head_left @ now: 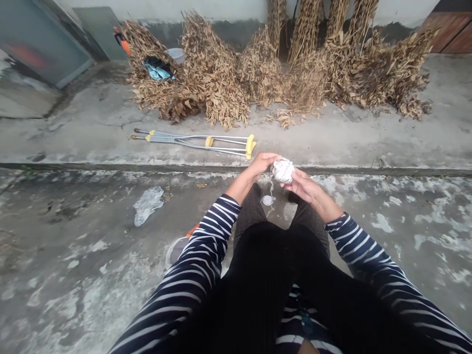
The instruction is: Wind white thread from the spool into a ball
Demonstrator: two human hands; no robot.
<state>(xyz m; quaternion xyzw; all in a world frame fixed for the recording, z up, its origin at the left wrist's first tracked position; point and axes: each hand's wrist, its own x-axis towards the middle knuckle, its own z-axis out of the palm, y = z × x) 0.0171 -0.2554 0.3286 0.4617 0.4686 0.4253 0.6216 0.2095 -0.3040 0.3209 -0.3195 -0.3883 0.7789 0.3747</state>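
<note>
Between my two hands is a round white bundle [283, 170], like a wrapped ball, with thin dark lines across its surface. My left hand [263, 162] grips its left side with bent fingers. From the right, the fingers of my right hand [303, 186] close on its lower edge. A pale twisted strand [272, 186] hangs from the left of the bundle toward the ground. Below it, between my legs, lies a small round whitish thing [268, 200] whose kind I cannot make out.
A pair of crutches [195, 140] with yellow pads lies on the raised concrete ledge [92, 142] ahead. Dried plant stalks [221, 73] are heaped along the wall, with a blue and black cloth [158, 69] on them. A clear plastic bag [148, 204] lies to my left.
</note>
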